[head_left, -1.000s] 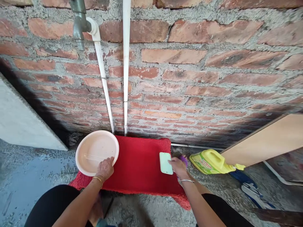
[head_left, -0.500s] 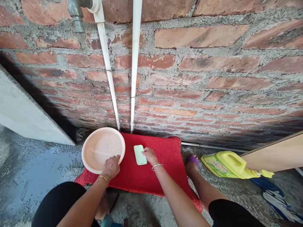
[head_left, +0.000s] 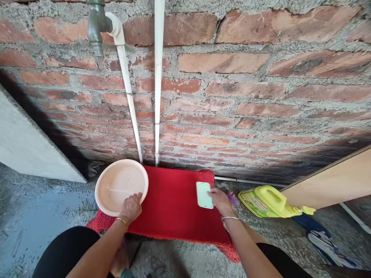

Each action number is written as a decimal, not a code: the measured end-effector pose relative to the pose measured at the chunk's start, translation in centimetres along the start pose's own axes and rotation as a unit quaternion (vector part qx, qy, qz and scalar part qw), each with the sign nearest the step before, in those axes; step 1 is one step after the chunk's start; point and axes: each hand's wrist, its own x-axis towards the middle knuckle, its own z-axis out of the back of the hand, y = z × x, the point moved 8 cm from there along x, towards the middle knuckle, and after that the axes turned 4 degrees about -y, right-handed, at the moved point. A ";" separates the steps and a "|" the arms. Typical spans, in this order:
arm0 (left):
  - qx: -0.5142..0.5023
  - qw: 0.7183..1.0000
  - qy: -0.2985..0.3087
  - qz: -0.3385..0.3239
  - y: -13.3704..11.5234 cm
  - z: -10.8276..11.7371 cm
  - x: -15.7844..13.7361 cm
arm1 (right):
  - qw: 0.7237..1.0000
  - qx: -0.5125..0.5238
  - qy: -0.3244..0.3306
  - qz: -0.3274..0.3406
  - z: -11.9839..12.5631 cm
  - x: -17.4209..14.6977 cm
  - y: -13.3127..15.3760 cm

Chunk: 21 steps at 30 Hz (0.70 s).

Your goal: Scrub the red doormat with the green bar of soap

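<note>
A pale pink plastic basin (head_left: 111,179) sits at the left end of a red cloth (head_left: 171,208), which covers a low, oblong support. My left hand (head_left: 131,208) grips the basin's near right rim, fingers over the inside edge. In my right hand (head_left: 220,199), closed at its right edge, is a pale green rectangular flat piece (head_left: 204,195) with rounded corners and a small dark mark near its lower end. It is over the right part of the cloth; I cannot tell whether it touches the fabric.
A yellow detergent jug (head_left: 269,200) lies on its side at right, by a light board (head_left: 330,177). Blue-and-white shoes (head_left: 327,247) lie below it. Two white pipes (head_left: 158,96) and a grey tap (head_left: 97,31) run along the brick wall. A pale slab (head_left: 34,143) leans at left.
My right hand has moved right across the red cloth with the pale green piece. My left hand stays on the basin's rim. The view has shifted slightly.
</note>
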 end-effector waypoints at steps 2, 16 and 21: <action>0.001 1.000 0.002 0.001 0.0 0.1 0.0 | 0.998 0.035 0.047 0.027 -3.5 -0.2 3.6; 0.003 1.000 0.019 0.002 -0.1 0.1 0.2 | 0.990 0.023 0.100 0.098 -11.3 1.8 12.0; 0.000 1.000 0.014 0.002 -0.1 -0.1 0.2 | 0.996 -0.061 0.016 0.067 -3.0 3.9 4.2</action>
